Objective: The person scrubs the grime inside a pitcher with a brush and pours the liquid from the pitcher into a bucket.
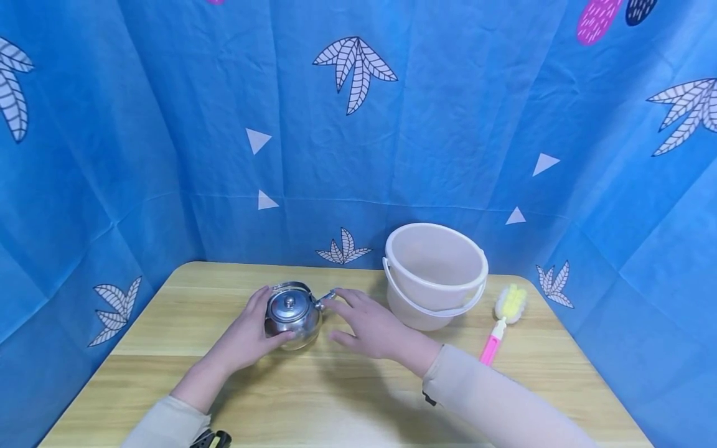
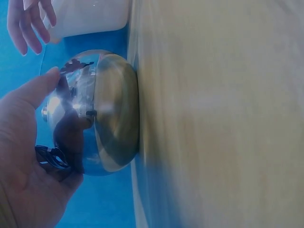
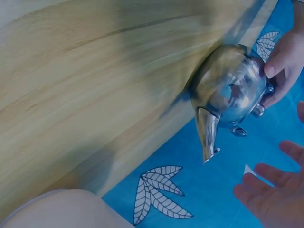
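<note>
A shiny stainless steel teapot (image 1: 300, 325) with a knobbed lid (image 1: 289, 305) stands on the wooden table. My left hand (image 1: 246, 339) grips the pot from its left side, thumb at the front and fingers round the back. In the left wrist view, the thumb and fingers lie against the polished body (image 2: 116, 111). The spout (image 3: 207, 133) points to the right, toward my right hand (image 1: 372, 325). That hand hovers just beside the spout with its fingers spread and relaxed, holding nothing. Whether a fingertip touches the spout, I cannot tell.
A white bucket (image 1: 411, 294) with its handle hanging down in front stands behind my right hand. Farther right lies a brush with a pink handle (image 1: 491, 349) and a yellow-and-white sponge head (image 1: 511, 303). Blue patterned cloth (image 1: 448, 124) hangs around the table (image 1: 291, 404).
</note>
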Tool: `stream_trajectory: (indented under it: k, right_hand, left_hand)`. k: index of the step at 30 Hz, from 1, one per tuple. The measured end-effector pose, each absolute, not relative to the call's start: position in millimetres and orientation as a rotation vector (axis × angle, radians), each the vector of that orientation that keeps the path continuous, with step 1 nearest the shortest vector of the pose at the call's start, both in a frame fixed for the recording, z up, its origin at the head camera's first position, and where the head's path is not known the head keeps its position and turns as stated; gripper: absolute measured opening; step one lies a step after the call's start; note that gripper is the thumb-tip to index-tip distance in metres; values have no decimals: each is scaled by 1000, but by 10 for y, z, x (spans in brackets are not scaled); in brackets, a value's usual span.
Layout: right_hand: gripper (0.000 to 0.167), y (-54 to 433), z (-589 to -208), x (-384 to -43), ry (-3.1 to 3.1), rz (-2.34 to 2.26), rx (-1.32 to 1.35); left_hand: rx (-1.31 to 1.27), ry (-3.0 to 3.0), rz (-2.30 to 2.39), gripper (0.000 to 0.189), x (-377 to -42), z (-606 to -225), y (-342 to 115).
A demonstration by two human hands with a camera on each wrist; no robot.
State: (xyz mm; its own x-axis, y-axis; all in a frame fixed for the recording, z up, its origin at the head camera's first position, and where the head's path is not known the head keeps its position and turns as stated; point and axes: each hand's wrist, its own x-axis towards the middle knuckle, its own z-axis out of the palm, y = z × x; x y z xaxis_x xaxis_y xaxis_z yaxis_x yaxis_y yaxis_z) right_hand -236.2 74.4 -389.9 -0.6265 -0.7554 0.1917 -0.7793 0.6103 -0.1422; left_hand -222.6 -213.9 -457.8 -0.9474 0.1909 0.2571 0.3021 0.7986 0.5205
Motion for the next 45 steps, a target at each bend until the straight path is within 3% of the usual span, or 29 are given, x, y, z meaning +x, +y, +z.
stream_trajectory:
  k: [45]
  right_hand:
    - [50, 275, -3832, -2465, -2711, 372, 1269]
  left_hand:
    - [-399, -2800, -912, 104, -2227, -4569, -2161]
